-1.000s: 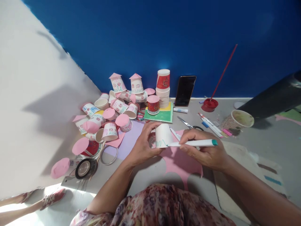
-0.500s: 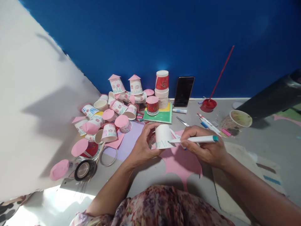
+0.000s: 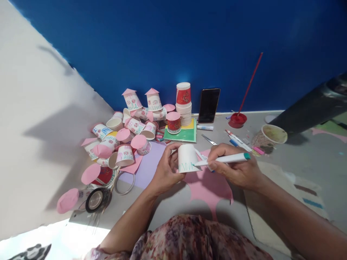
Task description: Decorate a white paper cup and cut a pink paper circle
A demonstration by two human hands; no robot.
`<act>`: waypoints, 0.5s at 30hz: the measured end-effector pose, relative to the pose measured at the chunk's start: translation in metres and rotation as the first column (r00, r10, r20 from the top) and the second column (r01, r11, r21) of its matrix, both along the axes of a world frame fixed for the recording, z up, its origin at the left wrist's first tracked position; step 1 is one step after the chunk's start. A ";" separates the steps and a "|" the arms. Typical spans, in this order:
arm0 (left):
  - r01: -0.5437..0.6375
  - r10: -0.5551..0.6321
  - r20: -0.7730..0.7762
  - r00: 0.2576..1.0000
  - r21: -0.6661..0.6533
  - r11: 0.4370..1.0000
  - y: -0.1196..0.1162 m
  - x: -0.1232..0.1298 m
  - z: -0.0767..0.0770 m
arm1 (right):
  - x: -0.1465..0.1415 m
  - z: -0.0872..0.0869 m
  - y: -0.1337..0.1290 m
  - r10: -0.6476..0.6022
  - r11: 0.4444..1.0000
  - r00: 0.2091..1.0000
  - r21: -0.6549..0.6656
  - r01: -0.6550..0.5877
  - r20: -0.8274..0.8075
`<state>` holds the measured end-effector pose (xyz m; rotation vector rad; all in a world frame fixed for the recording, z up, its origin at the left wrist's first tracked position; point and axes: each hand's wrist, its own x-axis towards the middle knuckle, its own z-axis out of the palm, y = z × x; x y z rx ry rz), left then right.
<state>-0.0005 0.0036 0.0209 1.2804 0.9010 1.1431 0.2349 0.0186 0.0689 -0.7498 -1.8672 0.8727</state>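
Note:
A white paper cup point(image 3: 187, 156), upside down with its wide rim at the bottom, is held in my left hand point(image 3: 168, 169), fingers behind it and thumb under the rim. Green zigzag strokes run along its lower side. My right hand point(image 3: 235, 166) pinches a white marker point(image 3: 230, 158) with a green end; its tip touches the cup at the right end of the strokes. Beneath the hands lies pink paper point(image 3: 210, 189) with round cut-outs, and another white pen partly shows behind the cup.
Decorated cups with pink paper tops point(image 3: 125, 155) crowd the left. Behind stand stacked cups point(image 3: 183, 104) and a phone point(image 3: 209, 105). Scissors point(image 3: 208, 139), pens and a speckled cup point(image 3: 269, 139) lie rightward. Tape point(image 3: 95, 200) and a cloth point(image 3: 267, 213) are nearer.
The green zigzag line on the cup looks slightly longer to the right. The cup is tilted a little differently, and the whole view has shifted slightly.

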 end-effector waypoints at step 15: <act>-0.130 0.131 -0.003 0.991 0.060 0.990 0.003 0.005 0.001 | 0.000 -0.006 0.000 -0.028 0.995 0.998 -0.093 0.023 -0.055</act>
